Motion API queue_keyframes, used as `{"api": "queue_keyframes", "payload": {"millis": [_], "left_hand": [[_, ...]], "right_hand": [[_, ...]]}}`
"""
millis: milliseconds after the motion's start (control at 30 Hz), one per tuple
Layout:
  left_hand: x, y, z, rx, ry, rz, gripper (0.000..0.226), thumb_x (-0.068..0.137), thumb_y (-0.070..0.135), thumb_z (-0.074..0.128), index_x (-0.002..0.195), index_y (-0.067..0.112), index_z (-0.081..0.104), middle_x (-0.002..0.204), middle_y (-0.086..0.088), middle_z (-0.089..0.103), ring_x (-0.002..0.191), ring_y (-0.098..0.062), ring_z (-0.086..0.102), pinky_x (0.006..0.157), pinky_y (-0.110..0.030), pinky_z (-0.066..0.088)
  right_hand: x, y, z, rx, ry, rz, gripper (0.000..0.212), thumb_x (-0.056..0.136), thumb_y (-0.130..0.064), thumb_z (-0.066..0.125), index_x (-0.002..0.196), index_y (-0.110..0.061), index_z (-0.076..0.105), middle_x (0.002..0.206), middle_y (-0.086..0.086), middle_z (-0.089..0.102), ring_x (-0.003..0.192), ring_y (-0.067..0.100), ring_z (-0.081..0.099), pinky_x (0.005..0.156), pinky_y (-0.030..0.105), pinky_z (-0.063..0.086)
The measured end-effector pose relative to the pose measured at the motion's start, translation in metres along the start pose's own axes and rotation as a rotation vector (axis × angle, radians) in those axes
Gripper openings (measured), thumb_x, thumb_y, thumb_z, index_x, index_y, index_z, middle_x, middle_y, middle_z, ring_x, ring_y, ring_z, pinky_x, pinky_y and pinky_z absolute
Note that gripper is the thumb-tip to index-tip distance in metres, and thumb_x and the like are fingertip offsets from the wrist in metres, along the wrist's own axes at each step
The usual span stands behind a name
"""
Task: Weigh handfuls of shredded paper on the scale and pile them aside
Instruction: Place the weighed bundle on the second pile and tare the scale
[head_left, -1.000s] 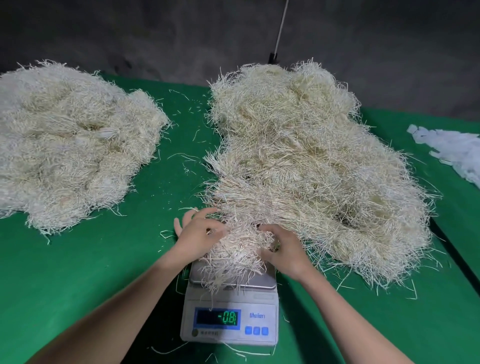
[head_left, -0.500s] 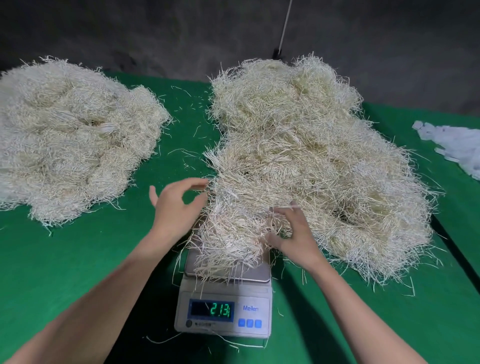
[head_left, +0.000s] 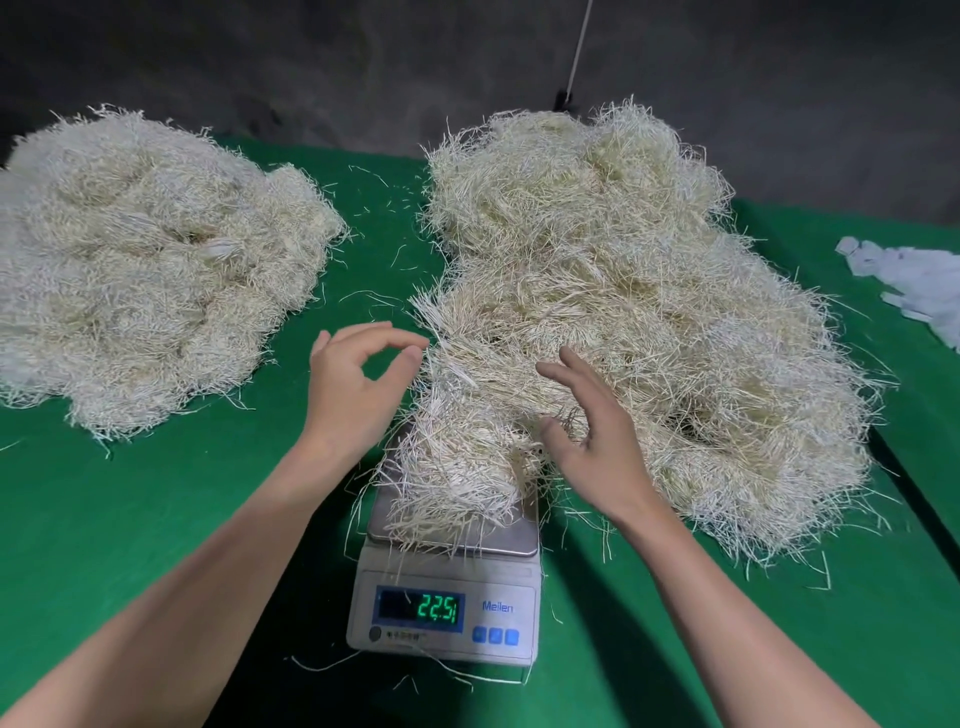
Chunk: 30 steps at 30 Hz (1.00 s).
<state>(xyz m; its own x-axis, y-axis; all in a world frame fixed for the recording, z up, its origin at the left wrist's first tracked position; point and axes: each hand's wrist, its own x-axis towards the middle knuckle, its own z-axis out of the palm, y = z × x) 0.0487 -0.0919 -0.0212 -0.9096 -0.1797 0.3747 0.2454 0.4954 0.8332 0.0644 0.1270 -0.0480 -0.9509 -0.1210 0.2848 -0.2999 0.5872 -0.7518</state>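
- Green cloth covers the table (head_left: 156, 519), which carries everything in view.
- At the middle of the near edge stands a white scale (head_left: 511, 582) with a steel pan (head_left: 498, 540). Its display (head_left: 420, 608) shows green digits that look like 22.5, with three blue buttons (head_left: 495, 635) to the right of it.
- On the pan lies the handful of shredded paper (head_left: 457, 467), pale cream. Its strands hang over the pan's front and left sides, and its far side runs into the large heap behind.
- That large heap (head_left: 649, 312) stretches from the far edge down towards the near right, just beside the scale.
- A second heap (head_left: 145, 270) lies along the left edge, well apart from the scale.
- The left hand (head_left: 353, 384) hangs just left of the handful. Its fingers are loosely curved and the thumb and forefinger form a gapped ring; it grasps nothing.
- The right hand (head_left: 597, 436) is at the handful's right side with its fingers spread and released. The thumb is close against the strands, though I cannot tell whether it touches them.
- Loose strands (head_left: 374, 299) are scattered on the cloth between the two heaps and around the scale's base.
- White paper slips (head_left: 914, 280) lie at the right edge.
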Motion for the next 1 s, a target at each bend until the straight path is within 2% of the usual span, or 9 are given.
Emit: {"api": "queue_keyframes", "payload": {"millis": [167,267,467,900,1000], "left_hand": [[-0.0003,0.0,0.0005,-0.027,0.006,-0.01,0.032,0.086,0.014,0.066,0.075,0.045,0.061,0.088,0.031,0.059,0.1,-0.002,0.056,0.114,-0.05,0.018],[-0.001,-0.0003,0.0017,-0.029,0.001,-0.001,0.032,0.086,0.015,0.066,0.074,0.044,0.062,0.085,0.033,0.06,0.095,0.011,0.053,0.112,-0.049,0.022],[-0.0025,0.002,0.0021,-0.036,-0.015,-0.015,0.029,0.087,0.015,0.065,0.075,0.042,0.063,0.084,0.034,0.059,0.087,0.025,0.049,0.108,-0.052,0.029],[-0.0002,0.0018,0.006,-0.066,-0.046,-0.028,0.023,0.087,0.017,0.064,0.075,0.036,0.066,0.085,0.027,0.064,0.085,0.017,0.056,0.108,-0.05,0.032],[-0.0001,0.0015,0.0067,-0.069,-0.05,-0.029,0.022,0.087,0.018,0.064,0.075,0.036,0.066,0.085,0.025,0.065,0.087,0.011,0.059,0.107,-0.05,0.033]], "right_hand": [[-0.0001,-0.0003,0.0022,-0.007,-0.013,0.034,0.05,0.087,-0.009,0.061,0.124,-0.039,0.046,0.152,-0.01,0.028,0.141,0.008,0.021,0.115,0.035,0.009],[0.0003,-0.0015,0.0029,-0.001,-0.023,0.039,0.048,0.087,-0.009,0.061,0.121,-0.04,0.047,0.152,-0.008,0.03,0.141,0.009,0.023,0.115,0.036,0.01],[-0.0006,-0.002,0.0043,0.018,-0.032,0.043,0.046,0.087,-0.011,0.061,0.118,-0.042,0.047,0.15,-0.009,0.033,0.139,0.008,0.024,0.116,0.038,0.012],[0.0008,0.0022,0.0058,0.011,-0.037,0.051,0.043,0.088,-0.012,0.062,0.119,-0.039,0.051,0.148,-0.011,0.034,0.137,0.005,0.026,0.114,0.033,0.012],[0.0016,0.006,0.0015,0.031,-0.007,0.049,0.043,0.088,-0.008,0.061,0.118,-0.036,0.052,0.145,-0.01,0.038,0.134,0.004,0.028,0.112,0.031,0.013]]}}
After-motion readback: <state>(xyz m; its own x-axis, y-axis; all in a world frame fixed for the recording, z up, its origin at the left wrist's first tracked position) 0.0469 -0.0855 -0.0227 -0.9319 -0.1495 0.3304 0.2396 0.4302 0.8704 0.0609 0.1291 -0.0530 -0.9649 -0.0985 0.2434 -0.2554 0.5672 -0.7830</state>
